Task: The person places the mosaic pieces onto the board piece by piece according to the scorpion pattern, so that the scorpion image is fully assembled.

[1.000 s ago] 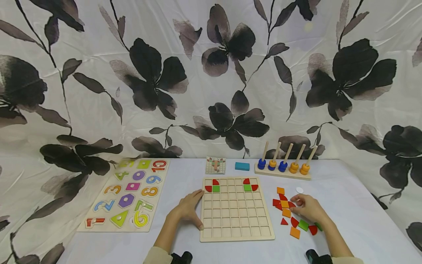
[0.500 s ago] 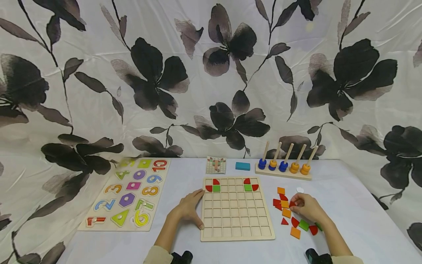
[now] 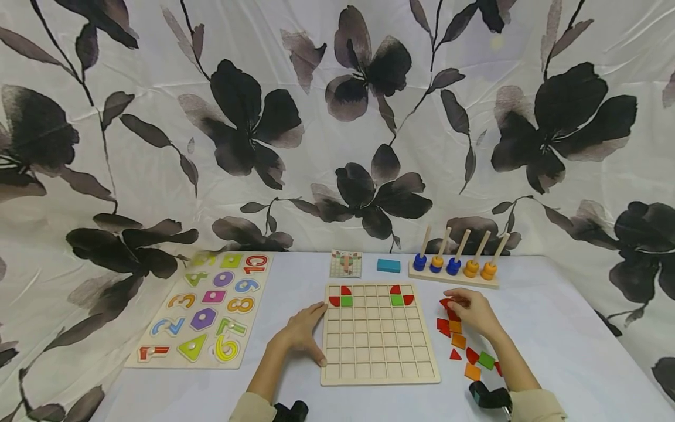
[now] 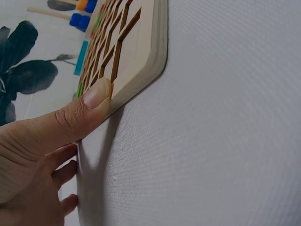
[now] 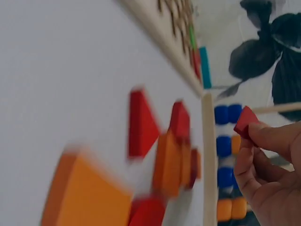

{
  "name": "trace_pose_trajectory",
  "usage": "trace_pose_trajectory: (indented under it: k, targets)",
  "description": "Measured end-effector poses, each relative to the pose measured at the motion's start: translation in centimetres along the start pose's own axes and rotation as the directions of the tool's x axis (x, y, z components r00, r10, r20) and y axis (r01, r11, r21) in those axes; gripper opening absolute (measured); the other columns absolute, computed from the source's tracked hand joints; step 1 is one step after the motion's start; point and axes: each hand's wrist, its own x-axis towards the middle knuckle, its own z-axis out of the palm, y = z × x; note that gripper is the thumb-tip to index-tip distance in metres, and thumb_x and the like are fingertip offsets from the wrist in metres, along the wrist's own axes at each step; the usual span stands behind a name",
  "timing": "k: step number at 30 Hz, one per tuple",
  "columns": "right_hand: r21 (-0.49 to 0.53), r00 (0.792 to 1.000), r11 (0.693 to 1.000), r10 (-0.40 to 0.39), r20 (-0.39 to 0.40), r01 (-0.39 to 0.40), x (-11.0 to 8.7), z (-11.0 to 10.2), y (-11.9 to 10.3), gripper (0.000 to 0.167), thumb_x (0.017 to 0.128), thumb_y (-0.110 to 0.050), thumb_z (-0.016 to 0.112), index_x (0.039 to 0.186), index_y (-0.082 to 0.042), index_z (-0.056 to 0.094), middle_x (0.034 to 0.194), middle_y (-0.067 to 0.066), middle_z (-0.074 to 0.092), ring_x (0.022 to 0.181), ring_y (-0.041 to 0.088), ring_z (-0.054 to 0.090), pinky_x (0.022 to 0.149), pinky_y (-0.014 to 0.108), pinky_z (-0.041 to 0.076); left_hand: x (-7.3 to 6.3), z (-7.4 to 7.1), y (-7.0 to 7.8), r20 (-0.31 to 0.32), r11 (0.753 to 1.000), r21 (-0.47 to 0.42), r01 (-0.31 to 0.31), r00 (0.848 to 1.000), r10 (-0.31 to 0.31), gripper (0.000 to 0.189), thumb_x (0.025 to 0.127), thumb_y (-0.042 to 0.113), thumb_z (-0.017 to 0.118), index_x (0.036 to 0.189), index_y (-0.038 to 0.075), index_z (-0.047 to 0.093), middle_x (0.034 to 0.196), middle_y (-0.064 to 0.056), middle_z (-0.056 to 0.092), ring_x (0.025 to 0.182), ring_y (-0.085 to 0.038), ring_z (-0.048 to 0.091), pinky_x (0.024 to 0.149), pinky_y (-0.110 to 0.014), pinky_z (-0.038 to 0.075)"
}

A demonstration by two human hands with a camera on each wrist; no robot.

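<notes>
A square wooden grid board point(image 3: 379, 347) lies in the middle, with red quarter-circles and a green square point(image 3: 345, 301) at its upper left and a similar group at its upper right. My left hand point(image 3: 300, 333) rests along the board's left edge, thumb and fingers spread apart; in the left wrist view the thumb point(image 4: 89, 101) touches the board's rim. My right hand point(image 3: 477, 313) pinches a red quarter-circle piece point(image 5: 245, 123) between thumb and fingers, raised above the loose pieces. Below it lie orange squares point(image 3: 459, 341), red pieces point(image 3: 471, 354) and a green square point(image 3: 486, 360).
A number puzzle board point(image 3: 174, 346) lies at the left. Behind the grid board are a picture card point(image 3: 345, 264), a blue block point(image 3: 388, 265) and a peg stand point(image 3: 453, 275) with blue and orange beads. A floral cloth point(image 3: 369, 117) hangs behind the table.
My right hand has lifted the red piece from the pile and moved up and left, towards the grid board. My left hand stays at the board's edge.
</notes>
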Motion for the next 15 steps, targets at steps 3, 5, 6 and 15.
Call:
trace_pose_trajectory:
  k: [3,5,6,15]
  targets:
    - [0.067,0.999,0.997,-0.028,-0.02,0.029,1.2,0.9,-1.4,0.016,0.087,0.0,0.062,0.1,0.009,0.063,0.093,0.02,0.067,0.077,0.026,0.064,0.067,0.024,0.055,0.0,0.1,0.0,0.001,1.0,-0.005,-0.006,1.0,0.006,0.114,0.045,0.025,0.094,0.14,-0.004,0.038,0.146,-0.02,0.035,0.132,-0.045,0.031,0.104,-0.064,0.026]
    - [0.107,0.997,0.991,-0.072,-0.031,0.075,2.0,1.6,-2.0,0.013,0.086,-0.002,0.064,0.094,0.007,0.064,0.089,0.018,0.067,0.076,0.024,0.064,0.067,0.027,0.056,0.0,0.1,-0.1,-0.001,1.0,-0.004,-0.012,1.0,0.012,0.114,0.045,0.025,0.094,0.14,-0.004,0.038,0.146,-0.021,0.035,0.132,-0.045,0.031,0.103,-0.063,0.027]
    - [0.12,0.995,0.988,-0.093,-0.031,0.097,2.4,1.9,-2.3,0.012,0.086,-0.003,0.065,0.093,0.007,0.064,0.088,0.016,0.067,0.075,0.022,0.063,0.067,0.028,0.056,0.0,0.1,-0.1,-0.002,1.0,-0.003,-0.015,1.0,0.015,0.114,0.045,0.025,0.094,0.14,-0.004,0.038,0.146,-0.021,0.035,0.132,-0.045,0.032,0.103,-0.064,0.027]
    - [0.194,0.976,0.96,-0.213,0.05,0.2,6.0,6.5,-4.2,0.01,0.087,0.003,0.06,0.09,0.008,0.068,0.085,0.018,0.067,0.071,0.017,0.062,0.062,0.024,0.052,0.2,0.2,-0.5,-0.003,1.0,-0.007,-0.016,1.0,0.016,0.115,0.045,0.026,0.094,0.141,-0.003,0.037,0.147,-0.02,0.034,0.133,-0.045,0.031,0.104,-0.064,0.026]
